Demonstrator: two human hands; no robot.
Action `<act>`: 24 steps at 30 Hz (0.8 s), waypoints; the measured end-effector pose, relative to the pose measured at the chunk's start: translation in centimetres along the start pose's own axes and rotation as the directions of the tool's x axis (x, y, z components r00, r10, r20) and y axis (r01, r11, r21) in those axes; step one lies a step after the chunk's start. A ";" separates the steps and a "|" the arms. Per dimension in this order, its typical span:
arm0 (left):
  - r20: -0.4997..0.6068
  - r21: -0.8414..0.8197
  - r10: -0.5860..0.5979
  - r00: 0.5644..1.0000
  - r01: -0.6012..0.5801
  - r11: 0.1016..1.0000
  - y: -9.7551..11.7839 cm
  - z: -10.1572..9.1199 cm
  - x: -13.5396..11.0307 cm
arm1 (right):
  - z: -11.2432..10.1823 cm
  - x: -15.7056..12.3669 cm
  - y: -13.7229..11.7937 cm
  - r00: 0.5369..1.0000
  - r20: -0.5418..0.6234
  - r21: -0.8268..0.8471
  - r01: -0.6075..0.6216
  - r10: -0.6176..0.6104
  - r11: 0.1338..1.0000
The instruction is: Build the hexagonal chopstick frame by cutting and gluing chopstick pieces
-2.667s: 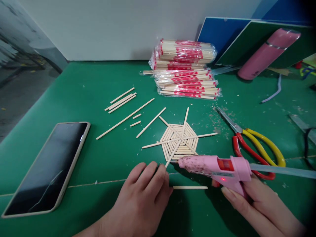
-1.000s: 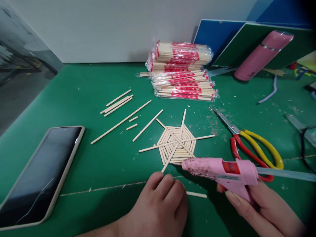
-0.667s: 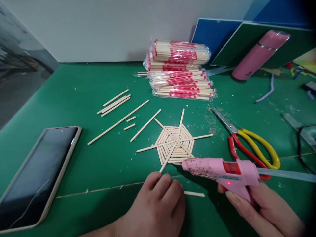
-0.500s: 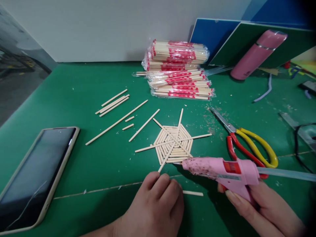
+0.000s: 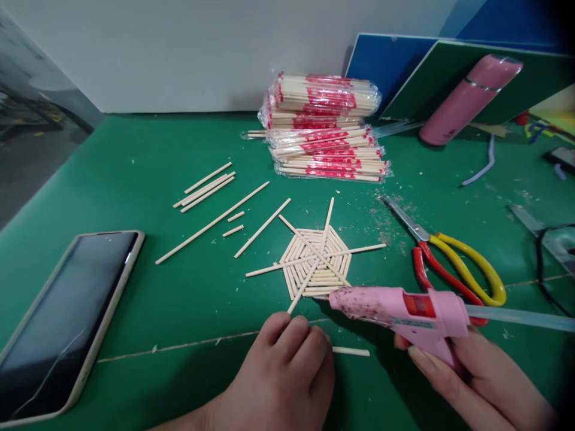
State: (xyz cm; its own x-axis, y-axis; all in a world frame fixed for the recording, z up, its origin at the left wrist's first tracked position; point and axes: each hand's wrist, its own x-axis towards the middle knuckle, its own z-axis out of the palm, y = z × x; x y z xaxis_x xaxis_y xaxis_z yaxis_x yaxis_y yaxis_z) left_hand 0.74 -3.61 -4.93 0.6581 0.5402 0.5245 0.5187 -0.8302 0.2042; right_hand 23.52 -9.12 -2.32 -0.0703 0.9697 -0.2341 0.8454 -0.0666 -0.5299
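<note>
A web-shaped piece made of wooden sticks (image 5: 330,280) lies on the green table, with longer sticks crossing at its middle and short ones laid in rings between them. My left hand (image 5: 287,371) is closed around the near end of one crossing stick (image 5: 300,293). Another stick (image 5: 353,351) pokes out to the right from beneath that hand; whether the fingers hold it is hidden. In my right hand (image 5: 480,377) is a pink hot glue gun (image 5: 404,308), gripped by its handle. Its nozzle meets the near edge of the web, and a clear glue stick (image 5: 521,316) extends from its back.
Red-and-yellow-handled scissors (image 5: 453,257) lie right of the web. Cut sticks (image 5: 211,224) are scattered to the left, beside a phone (image 5: 67,323). Farther back are wrapped chopstick bundles (image 5: 327,131) and a leaning pink bottle (image 5: 471,99).
The glue gun has shifted very slightly left along the near edge of the web. My left hand and the web have stayed put.
</note>
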 end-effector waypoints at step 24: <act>0.043 -0.020 -0.003 0.999 0.004 1.000 -0.1 0.0 0.0 | 0.6 -0.5 1.5 0.998 0.038 0.032 -0.043 0.042 0.999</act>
State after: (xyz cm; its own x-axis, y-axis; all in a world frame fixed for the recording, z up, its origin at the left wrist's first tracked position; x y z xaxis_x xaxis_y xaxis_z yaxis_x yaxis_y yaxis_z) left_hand 0.67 -3.51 -4.93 0.6789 0.5484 0.4882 0.5105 -0.8305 0.2229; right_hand 24.46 -9.84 -3.47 -0.0551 0.9565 -0.2865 0.8305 -0.1154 -0.5449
